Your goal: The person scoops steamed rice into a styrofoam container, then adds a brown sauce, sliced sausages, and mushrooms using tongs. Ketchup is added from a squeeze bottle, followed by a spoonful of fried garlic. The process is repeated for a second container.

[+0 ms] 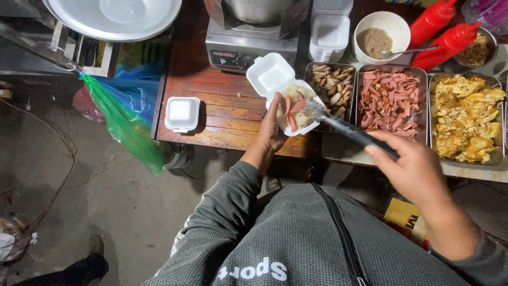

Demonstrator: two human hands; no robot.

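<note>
Over the tabletop (222, 114), left hand (271, 132) cups the open box (288, 98); right hand (415, 169) pinches tongs (352, 130), tips apparently at the food.

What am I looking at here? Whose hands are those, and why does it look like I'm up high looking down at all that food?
A person wears a camera on their head, so you see downward as they do. Their left hand holds an open white foam box with food and sausage slices in it. Their right hand holds dark tongs, tips over the box. On the wooden table are a closed small foam box and a stove. Beside them sit metal trays: mushroom-like pieces, sliced sausage, scrambled egg. Two red squeeze bottles stand behind.
</note>
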